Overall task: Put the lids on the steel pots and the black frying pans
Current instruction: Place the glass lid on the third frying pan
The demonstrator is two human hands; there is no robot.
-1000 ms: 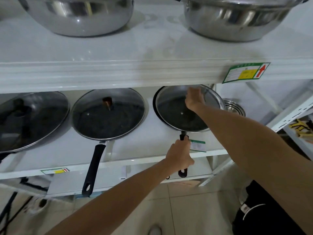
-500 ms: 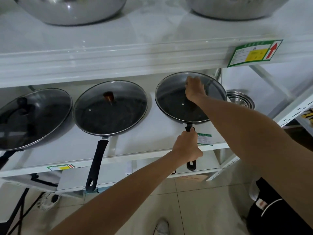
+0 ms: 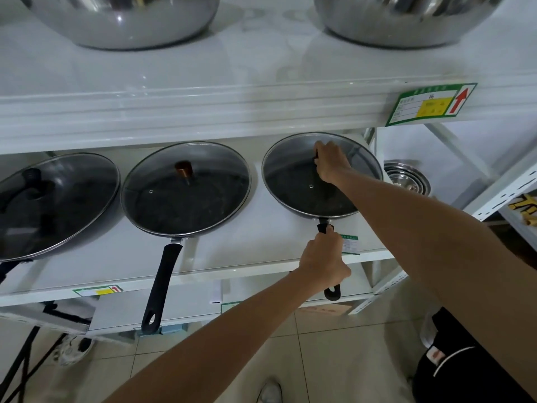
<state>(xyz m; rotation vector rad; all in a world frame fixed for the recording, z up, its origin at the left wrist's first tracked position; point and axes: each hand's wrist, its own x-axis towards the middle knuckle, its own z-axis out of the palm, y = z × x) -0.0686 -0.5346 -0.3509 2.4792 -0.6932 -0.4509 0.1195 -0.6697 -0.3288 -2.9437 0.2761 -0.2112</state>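
Three black frying pans stand in a row on the lower white shelf (image 3: 261, 245), each under a glass lid. My right hand (image 3: 331, 164) is closed on the knob of the glass lid (image 3: 293, 181) that lies on the right pan. My left hand (image 3: 324, 258) grips that pan's black handle (image 3: 332, 292) at the shelf's front edge. The middle pan's lid (image 3: 186, 190) has a brown knob, and its handle (image 3: 159, 286) sticks out over the edge. The left pan's lid (image 3: 55, 199) has a black knob. Two steel pots (image 3: 125, 21) (image 3: 406, 21) stand on the upper shelf, their tops out of frame.
Stacked steel bowls (image 3: 406, 175) sit right of the right pan. A green and yellow price tag (image 3: 430, 104) hangs on the upper shelf's edge. A white slotted rack upright (image 3: 505, 190) runs along the right. Beige floor tiles and a black garment (image 3: 453, 365) lie below.
The view has shifted slightly between frames. The lid stayed seated on the right pan, with both hands keeping their grips on knob and handle.
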